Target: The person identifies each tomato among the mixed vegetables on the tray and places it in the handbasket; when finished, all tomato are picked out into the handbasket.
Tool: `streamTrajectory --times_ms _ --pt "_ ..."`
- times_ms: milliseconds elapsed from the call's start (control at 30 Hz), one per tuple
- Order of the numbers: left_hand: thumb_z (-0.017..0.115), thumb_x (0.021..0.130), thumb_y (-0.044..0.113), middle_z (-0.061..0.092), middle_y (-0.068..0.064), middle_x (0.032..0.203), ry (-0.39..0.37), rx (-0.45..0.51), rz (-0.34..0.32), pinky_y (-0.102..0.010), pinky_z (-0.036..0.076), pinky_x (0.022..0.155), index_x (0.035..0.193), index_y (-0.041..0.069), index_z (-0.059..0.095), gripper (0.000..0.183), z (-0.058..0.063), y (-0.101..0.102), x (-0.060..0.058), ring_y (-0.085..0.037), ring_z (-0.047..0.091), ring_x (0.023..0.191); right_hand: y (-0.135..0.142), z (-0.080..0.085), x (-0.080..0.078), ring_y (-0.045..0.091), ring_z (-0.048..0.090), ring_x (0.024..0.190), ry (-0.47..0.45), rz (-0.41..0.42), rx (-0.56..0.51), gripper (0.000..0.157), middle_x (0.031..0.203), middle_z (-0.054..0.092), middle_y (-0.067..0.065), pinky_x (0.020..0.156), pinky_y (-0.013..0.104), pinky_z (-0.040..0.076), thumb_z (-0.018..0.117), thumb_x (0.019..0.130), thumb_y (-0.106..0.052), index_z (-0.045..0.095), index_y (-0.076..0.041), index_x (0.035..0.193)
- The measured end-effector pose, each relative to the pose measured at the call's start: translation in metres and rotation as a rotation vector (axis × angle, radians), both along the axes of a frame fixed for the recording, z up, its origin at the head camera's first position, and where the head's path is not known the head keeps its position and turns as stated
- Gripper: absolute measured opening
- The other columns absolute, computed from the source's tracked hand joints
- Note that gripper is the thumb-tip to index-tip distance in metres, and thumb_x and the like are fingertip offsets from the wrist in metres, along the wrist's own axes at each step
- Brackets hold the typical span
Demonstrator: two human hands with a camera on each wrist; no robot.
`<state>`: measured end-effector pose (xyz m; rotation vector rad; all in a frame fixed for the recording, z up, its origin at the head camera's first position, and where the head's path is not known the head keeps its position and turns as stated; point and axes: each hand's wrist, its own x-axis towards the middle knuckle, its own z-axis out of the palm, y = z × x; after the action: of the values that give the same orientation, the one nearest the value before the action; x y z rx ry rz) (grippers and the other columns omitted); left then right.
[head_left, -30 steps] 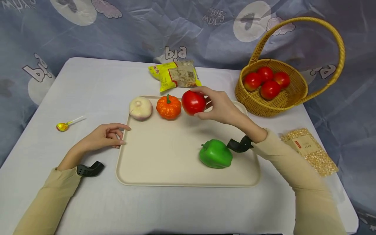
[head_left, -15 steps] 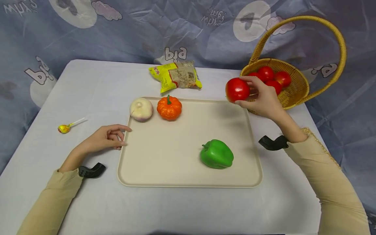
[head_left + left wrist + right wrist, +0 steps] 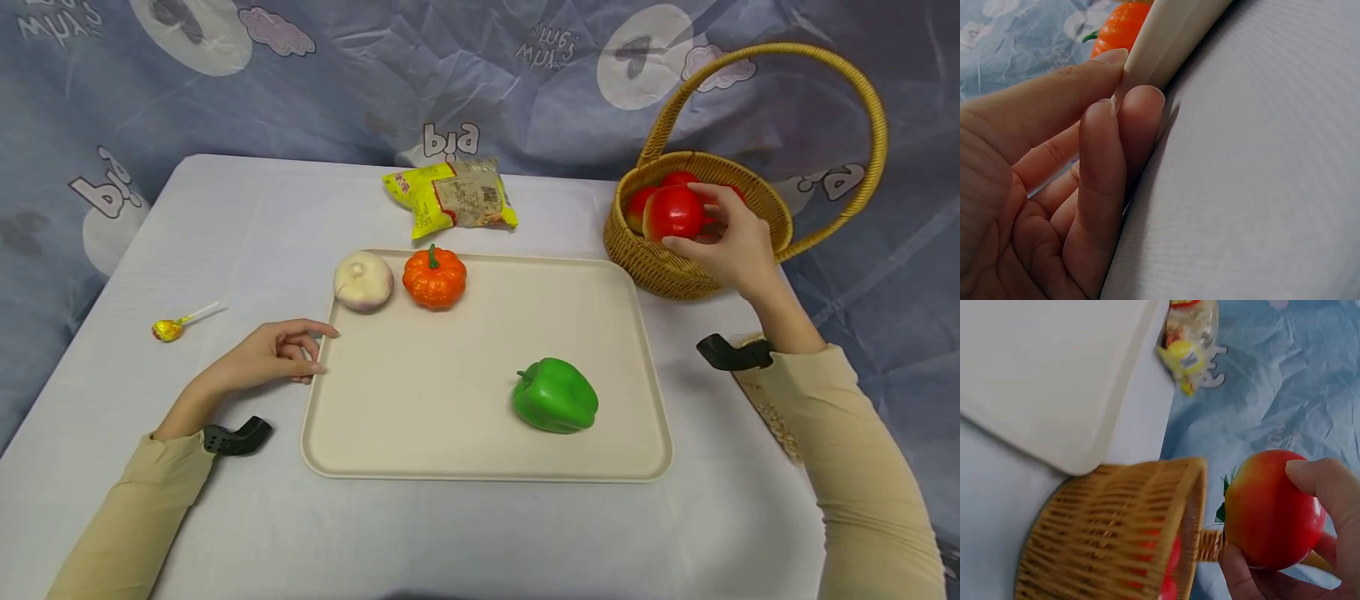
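My right hand (image 3: 731,242) grips a red tomato (image 3: 675,212) with thumb and fingers, above the opening of the woven basket (image 3: 660,271). In the right wrist view the tomato (image 3: 1266,512) shows its green stem end, apart from the basket rim. Other tomatoes (image 3: 637,204) lie inside, partly hidden by the held one and the hand. At the left edge of a beige tray (image 3: 450,400), my left hand (image 3: 270,354) pinches the rim between thumb and fingers. The tray bears a garlic bulb (image 3: 363,282), a small orange pumpkin (image 3: 434,277) and a green bell pepper (image 3: 555,396).
Behind the tray lies a yellow packet (image 3: 453,196). A lollipop (image 3: 168,329) rests on the white-covered table (image 3: 247,225) at left. Under the right forearm is a partly covered bag of yellow grains (image 3: 772,417). The basket's tall handle (image 3: 873,125) arches up at back right.
My right hand has carried the tomato from the tray's back edge, beside the pumpkin, rightward to over the basket. The left hand has stayed at the tray's left rim.
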<state>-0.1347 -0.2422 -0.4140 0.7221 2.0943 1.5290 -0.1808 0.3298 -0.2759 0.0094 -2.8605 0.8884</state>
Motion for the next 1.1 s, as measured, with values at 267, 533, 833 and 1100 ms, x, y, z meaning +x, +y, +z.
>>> streamTrajectory --times_ms 267,533,833,1100 --pt "0.065 0.084 -0.001 0.062 0.007 0.08 0.006 -0.022 -0.002 -0.025 0.053 0.056 0.127 -0.012 0.043 0.05 0.001 0.0 -0.002 -0.006 0.062 0.059 0.021 -0.017 -0.015 0.045 0.04 0.124 -0.162 -0.044 0.011 0.074 0.14 0.04 0.027 0.099 0.063 0.037 0.066 0.085 -0.035 0.027 -0.021 0.147" --pt "0.065 0.083 -0.003 0.062 0.006 0.081 0.004 -0.006 -0.001 -0.025 0.052 0.055 0.126 -0.013 0.043 0.049 0.001 0.002 -0.003 -0.006 0.062 0.059 0.037 -0.037 -0.032 0.049 0.037 0.12 -0.236 0.014 0.123 0.069 0.132 0.042 0.032 0.099 0.068 0.031 0.065 0.086 -0.029 0.031 -0.011 0.144" --pt "0.065 0.083 -0.002 0.063 0.003 0.081 -0.005 -0.012 0.008 -0.025 0.053 0.056 0.126 -0.013 0.044 0.049 0.001 0.001 0.001 -0.006 0.062 0.061 0.039 -0.042 -0.043 0.05 0.034 0.122 -0.293 0.07 0.211 0.068 0.133 0.041 0.033 0.102 0.069 0.026 0.064 0.087 -0.024 0.032 -0.011 0.145" --pt "0.068 0.083 0.002 0.061 -0.005 0.082 -0.01 -0.028 0.011 -0.026 0.055 0.057 0.126 -0.011 0.045 0.051 0.0 0.0 0.002 -0.007 0.065 0.062 0.04 -0.041 -0.046 0.053 0.03 0.127 -0.297 0.111 0.264 0.068 0.14 0.036 0.034 0.105 0.067 0.022 0.064 0.086 -0.018 0.031 -0.013 0.146"
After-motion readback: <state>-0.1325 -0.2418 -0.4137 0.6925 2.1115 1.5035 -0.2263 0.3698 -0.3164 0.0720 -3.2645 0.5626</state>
